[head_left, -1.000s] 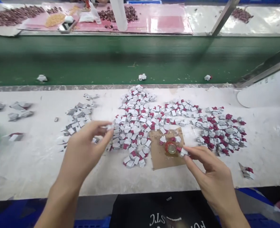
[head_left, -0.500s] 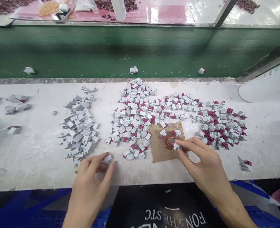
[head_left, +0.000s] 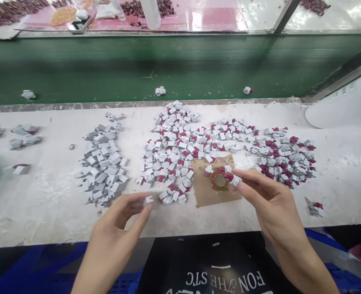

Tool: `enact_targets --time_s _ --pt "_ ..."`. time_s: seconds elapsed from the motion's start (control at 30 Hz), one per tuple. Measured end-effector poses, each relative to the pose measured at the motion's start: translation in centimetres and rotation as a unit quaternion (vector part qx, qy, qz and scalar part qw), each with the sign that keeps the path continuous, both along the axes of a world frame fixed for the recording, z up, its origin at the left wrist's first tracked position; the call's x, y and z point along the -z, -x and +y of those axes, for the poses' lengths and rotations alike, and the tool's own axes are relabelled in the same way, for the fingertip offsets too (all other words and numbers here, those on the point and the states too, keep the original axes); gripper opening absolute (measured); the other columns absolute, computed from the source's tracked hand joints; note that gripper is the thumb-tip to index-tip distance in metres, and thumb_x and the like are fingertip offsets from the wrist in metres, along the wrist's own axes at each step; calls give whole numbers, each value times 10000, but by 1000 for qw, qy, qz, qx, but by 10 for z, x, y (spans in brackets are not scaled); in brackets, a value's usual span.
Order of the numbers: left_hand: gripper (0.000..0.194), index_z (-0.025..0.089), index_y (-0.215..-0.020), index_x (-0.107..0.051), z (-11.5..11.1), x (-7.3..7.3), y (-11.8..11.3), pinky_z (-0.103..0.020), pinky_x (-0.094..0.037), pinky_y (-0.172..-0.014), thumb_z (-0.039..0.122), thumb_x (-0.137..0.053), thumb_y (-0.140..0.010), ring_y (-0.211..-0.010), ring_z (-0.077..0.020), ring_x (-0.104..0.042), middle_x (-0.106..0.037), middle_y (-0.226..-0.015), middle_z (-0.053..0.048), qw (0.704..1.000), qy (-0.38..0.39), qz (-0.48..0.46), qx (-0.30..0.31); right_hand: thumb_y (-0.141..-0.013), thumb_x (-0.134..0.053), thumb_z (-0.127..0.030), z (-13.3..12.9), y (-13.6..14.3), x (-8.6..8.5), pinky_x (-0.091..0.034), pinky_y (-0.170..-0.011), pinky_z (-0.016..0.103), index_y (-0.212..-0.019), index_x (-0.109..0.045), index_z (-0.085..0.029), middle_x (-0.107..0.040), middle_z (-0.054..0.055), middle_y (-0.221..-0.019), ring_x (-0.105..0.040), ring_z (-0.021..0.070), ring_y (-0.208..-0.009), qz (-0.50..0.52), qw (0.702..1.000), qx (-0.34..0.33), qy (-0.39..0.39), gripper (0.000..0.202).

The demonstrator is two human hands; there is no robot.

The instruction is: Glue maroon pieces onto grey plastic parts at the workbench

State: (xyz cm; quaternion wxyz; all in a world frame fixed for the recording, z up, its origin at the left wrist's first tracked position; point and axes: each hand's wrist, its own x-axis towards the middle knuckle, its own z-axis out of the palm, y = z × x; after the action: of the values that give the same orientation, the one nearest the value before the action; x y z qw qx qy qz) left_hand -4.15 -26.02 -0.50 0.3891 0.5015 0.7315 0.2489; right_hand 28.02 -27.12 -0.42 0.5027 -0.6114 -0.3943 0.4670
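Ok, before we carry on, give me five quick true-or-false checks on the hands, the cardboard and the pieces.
1. The right hand holds a white-and-red piece. True.
2. Only one hand holds anything. False: the left hand pinches a small white piece.
3. The red-rimmed disc is on the cardboard. True.
4. The green strip is bare of pieces. False: three pieces are spaced along its near edge.
5. The grey pile lies left of the cardboard. True.
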Motion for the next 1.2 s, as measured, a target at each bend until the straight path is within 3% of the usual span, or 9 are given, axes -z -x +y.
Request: enact_targets --time_s 0.07,0.17,0.3,0.4,0.6,0.8,0.93,1.1,1.2 --pt "337 302 -1079 -821 12 -14 -23 -400 -721 -990 593 -915 -939 -1048 -289 -842 -867 -1083 -41 997 -24 -75 1 -1008 -933 -425 4 2 -3 -756 -935 433 -1173 -949 -435 -921 14 -1194 -883 272 -1080 99 995 13 3 167" --pt "252 302 -1097 -843 34 -28 -67 -365 -746 -908 483 -945 -954 -987 -261 -858 -879 -1049 -35 975 -20 -208 75 -977 -962 -475 12 6 -11 -770 -981 492 -1139 -959 -407 -932 28 -1198 -902 300 -1083 171 985 8 2 176" --pt "140 282 -1152 -861 56 -33 -116 -373 -759 -962 335 -883 -1025 -1055 -248 -884 -908 -1162 -46 915 12 -376 147 -985 -965 -458 17 7 -18 -763 -999 460 -1147 -962 -396 -936 42 -1200 -912 288 -1072 216 976 -7 -8 173" --pt "102 268 -1147 -871 63 -31 -131 -363 -751 -1023 286 -865 -1047 -1088 -235 -889 -913 -1194 -48 890 21 -424 167 -986 -968 -428 16 4 -18 -755 -992 390 -1138 -966 -386 -936 40 -1212 -902 271 -1126 218 976 10 -24 158" --pt "73 267 -1128 -884 63 -24 -133 -275 -729 -1024 267 -875 -1055 -1100 -201 -888 -906 -1191 -34 880 26 -438 184 -1032 -912 -352 12 -1 -11 -734 -1008 343 -1174 -965 -377 -925 34 -1203 -883 248 -1155 200 979 5 -27 153" --pt "96 296 -1141 -901 63 -19 -129 -260 -728 -985 270 -869 -1054 -1079 -202 -883 -891 -1158 -20 896 20 -394 204 -1032 -884 -279 11 -5 -13 -631 -751 242 -1190 -966 -380 -809 36 -967 -752 159 -900 58 997 -33 -44 204" --pt "96 288 -1105 -898 67 -19 -127 -286 -733 -974 238 -869 -1029 -1050 -212 -879 -886 -1134 -23 900 8 -371 229 -1021 -879 -252 18 -9 -16 -641 -769 270 -1156 -967 -372 -818 33 -966 -770 171 -896 63 995 -62 -44 201" --pt "95 276 -1135 -852 91 -21 -121 -332 -741 -906 308 -821 -1051 -1015 -230 -863 -881 -1113 -46 912 -8 -318 258 -1059 -835 -327 47 -14 -20 -697 -769 332 -1214 -952 -356 -838 45 -1033 -810 196 -886 58 989 -134 -19 197" --pt "159 262 -1150 -823 119 -23 -113 -355 -730 -851 349 -830 -1017 -966 -241 -844 -861 -1049 -56 928 -47 -265 256 -1072 -820 -411 93 -19 -23 -725 -807 392 -1406 -884 -324 -868 67 -1114 -825 220 -896 -18 977 -214 -3 351"
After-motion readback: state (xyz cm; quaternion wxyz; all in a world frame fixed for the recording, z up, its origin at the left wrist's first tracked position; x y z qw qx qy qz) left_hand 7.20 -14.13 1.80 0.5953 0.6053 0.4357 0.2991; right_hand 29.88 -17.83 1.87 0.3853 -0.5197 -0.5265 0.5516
